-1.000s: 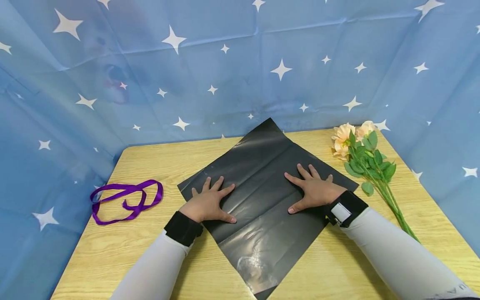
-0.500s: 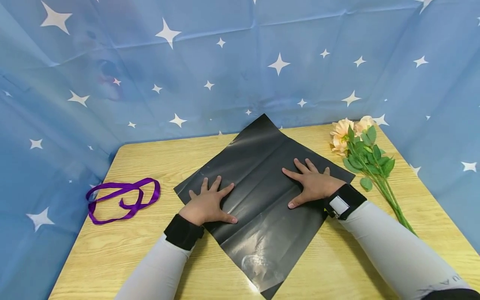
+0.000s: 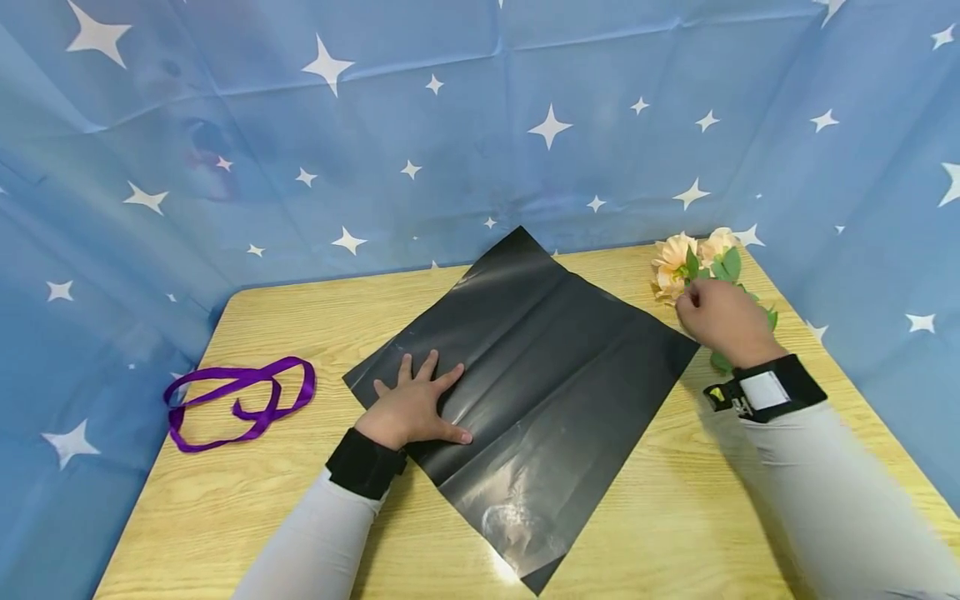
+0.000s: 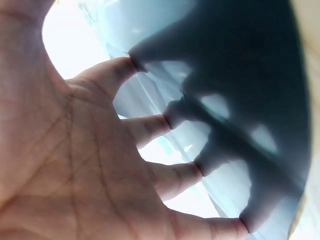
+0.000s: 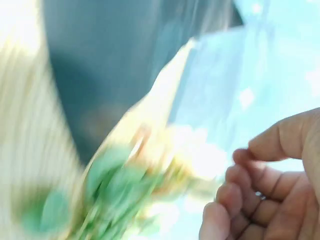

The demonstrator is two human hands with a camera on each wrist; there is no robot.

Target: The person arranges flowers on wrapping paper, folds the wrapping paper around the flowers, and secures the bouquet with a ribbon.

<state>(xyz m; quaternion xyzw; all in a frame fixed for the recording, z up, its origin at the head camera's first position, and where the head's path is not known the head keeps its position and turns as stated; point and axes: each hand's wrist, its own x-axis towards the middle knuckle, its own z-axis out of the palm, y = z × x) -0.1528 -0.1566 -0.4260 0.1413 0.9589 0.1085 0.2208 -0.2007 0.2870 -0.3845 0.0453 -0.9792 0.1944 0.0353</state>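
Note:
A black sheet (image 3: 525, 383), shiny like plastic film or wrapping paper, lies diamond-wise on the table. My left hand (image 3: 415, 406) rests on its left part with fingers spread; in the left wrist view the fingertips (image 4: 187, 170) touch the dark surface. Over the flowers at the right is my right hand (image 3: 729, 321), its fingers curled in. The right wrist view shows the thumb near the index fingertip and nothing held. Peach flowers (image 3: 677, 260) with green leaves (image 5: 117, 185) lie under and beyond that hand, which hides most of their stems; the right wrist view blurs them.
A purple ribbon (image 3: 288, 400) lies in loose loops on the left of the wooden table (image 3: 225, 508). A blue cloth (image 3: 420, 100) with white stars hangs close behind the table and along both sides.
My right hand has lifted off the black sheet and moved right to above the flowers, its spread fingers now curled. The left hand stays on the sheet. The view has shifted slightly.

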